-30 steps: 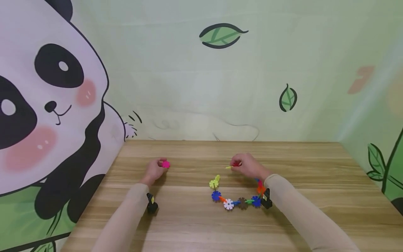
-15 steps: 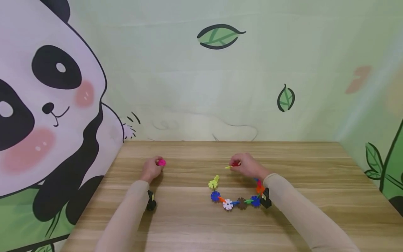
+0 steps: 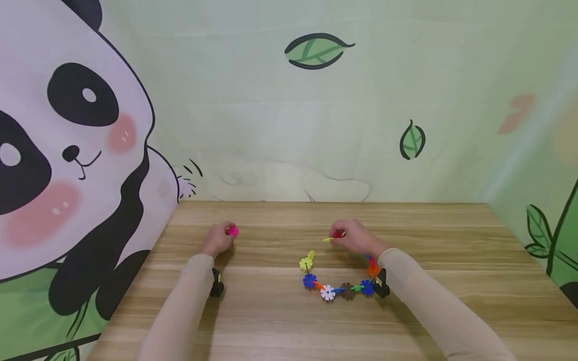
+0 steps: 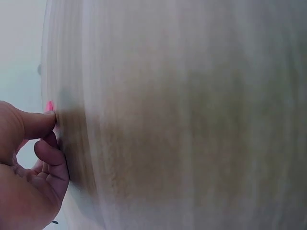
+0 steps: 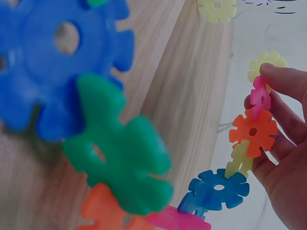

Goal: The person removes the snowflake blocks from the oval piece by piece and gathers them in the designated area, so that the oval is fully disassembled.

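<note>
Toward the back left of the table, my left hand pinches a pink snowflake disc between thumb and fingers. In the left wrist view only a thin edge of that pink disc shows past the thumb. My right hand grips one end of a chain of interlocked snowflake discs. At its thumb, in the right wrist view, are a yellow disc and a pink one, with an orange disc below. The chain curves down through a white disc to yellow discs at its other end.
The wooden table meets a pale green wall at its back edge. A printed panda covers the left side. Black wrist cameras sit at both cuffs, the right one overlapping the chain.
My left hand, with the pink disc, has shifted slightly left and back toward the wall. The right hand and the chain stay almost in place.
</note>
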Demonstrator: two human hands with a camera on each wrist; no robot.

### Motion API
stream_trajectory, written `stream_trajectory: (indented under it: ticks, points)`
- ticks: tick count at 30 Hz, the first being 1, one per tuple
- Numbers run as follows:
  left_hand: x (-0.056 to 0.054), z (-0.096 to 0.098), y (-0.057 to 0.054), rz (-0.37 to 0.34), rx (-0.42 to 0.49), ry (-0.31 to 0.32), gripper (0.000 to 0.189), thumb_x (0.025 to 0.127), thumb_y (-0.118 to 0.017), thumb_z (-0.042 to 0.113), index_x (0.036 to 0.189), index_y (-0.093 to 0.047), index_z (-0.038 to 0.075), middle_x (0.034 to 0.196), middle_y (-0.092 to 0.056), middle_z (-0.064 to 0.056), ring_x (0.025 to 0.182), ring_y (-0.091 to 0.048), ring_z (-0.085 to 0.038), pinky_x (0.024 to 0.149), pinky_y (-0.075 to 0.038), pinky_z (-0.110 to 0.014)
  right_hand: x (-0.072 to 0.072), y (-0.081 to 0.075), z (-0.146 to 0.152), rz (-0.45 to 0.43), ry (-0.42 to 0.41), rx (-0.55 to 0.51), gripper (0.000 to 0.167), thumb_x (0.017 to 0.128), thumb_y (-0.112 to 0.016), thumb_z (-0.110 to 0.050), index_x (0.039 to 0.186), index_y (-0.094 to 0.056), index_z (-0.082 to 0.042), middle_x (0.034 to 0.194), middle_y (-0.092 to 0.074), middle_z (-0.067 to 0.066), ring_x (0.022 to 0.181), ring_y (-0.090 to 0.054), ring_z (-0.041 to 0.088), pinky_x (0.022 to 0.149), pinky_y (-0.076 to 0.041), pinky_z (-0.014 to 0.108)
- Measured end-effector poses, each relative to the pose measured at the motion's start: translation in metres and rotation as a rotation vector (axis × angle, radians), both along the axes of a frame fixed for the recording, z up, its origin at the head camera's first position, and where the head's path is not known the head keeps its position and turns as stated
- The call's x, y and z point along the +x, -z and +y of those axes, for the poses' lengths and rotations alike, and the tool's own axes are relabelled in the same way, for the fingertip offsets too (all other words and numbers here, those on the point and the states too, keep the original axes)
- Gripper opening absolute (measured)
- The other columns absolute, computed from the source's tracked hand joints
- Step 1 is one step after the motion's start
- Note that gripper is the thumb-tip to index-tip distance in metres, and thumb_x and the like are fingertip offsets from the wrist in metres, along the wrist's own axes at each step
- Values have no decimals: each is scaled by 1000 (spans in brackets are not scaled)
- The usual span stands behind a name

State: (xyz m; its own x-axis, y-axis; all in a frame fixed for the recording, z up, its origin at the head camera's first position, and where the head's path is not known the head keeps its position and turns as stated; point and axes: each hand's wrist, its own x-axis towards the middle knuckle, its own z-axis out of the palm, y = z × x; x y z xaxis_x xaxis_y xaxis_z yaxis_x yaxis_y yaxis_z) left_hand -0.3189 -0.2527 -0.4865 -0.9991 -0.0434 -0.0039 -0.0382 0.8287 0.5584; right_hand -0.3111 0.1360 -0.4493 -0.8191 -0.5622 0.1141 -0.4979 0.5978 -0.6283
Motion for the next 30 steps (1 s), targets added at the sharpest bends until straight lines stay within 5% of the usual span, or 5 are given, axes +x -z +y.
stream_trajectory:
  ticks: [9, 22, 30]
  points:
    - [-1, -5, 4, 38, 4, -8, 45, 84, -57, -2, 128, -52, -6, 114, -53, -30, 104, -48, -38, 91, -41, -47, 2, -2, -1, 22, -15, 2, 4, 84, -71, -6, 84, -67, -9, 81, -63, -3, 75, -55, 13, 67, -50, 29]
    - [1, -9, 1, 60, 64, -16, 43, 86, -62, 1, 127, -51, -7, 109, -59, -27, 101, -53, -36, 90, -43, -47, 2, -5, 1, 2, -2, -7, 4, 84, -70, -5, 87, -68, -4, 81, -63, -3, 76, -56, 15, 69, -51, 31]
    - [7, 12, -5, 111, 191, 8, 35, 86, -61, 5, 119, -56, -5, 107, -60, -24, 95, -57, -32, 81, -48, -43, 3, -5, 1, -5, 17, -2, 4, 84, -71, -6, 87, -69, -8, 83, -62, -4, 77, -56, 14, 70, -51, 30]
